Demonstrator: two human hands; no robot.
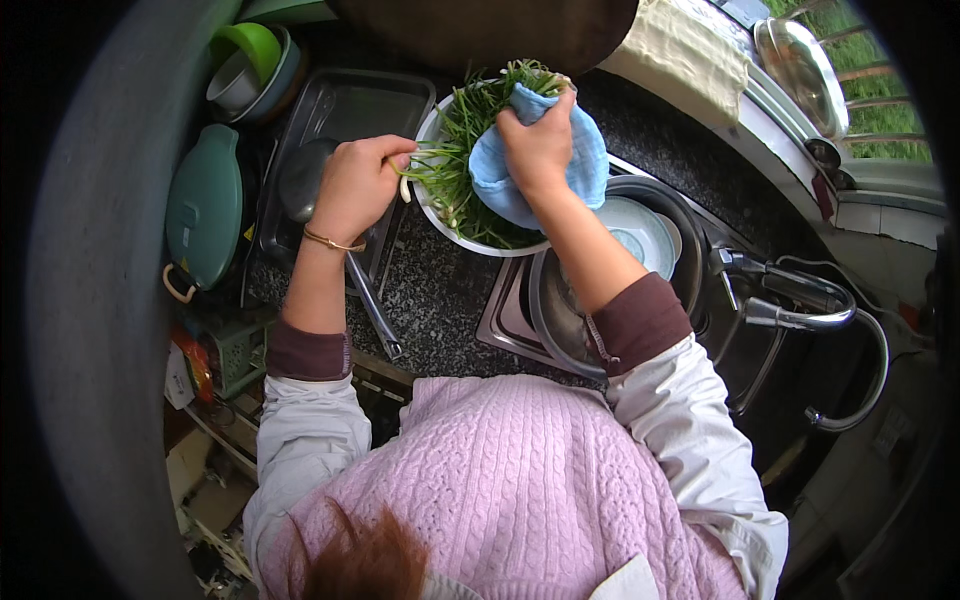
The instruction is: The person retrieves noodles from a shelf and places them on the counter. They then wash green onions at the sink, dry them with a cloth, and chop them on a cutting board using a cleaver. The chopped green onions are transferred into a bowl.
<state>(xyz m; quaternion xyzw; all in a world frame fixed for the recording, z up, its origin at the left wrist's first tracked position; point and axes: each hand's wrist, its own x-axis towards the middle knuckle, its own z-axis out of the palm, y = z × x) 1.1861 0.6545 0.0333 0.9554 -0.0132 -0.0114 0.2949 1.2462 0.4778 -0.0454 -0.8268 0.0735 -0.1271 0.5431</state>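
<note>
A white bowl (429,214) full of long green stalks (469,124), with pale ends on some, stands on the speckled counter. My left hand (360,180), a bangle on its wrist, pinches a few stalks by their pale ends at the bowl's left rim. Over the bowl's right side, my right hand (538,142) grips a light blue cloth (585,169) together with a bunch of stalks, whose ends stick out above the fist. The cloth hangs down and hides part of the bowl.
A metal ladle (371,307) lies by my left forearm, over a dark rectangular tray (420,86). Green lidded pan (206,210) and stacked bowls (285,67) are at the left. Right of the bowl, a sink holds a metal basin (694,217) with a plate (652,232), beside a chrome faucet (810,322).
</note>
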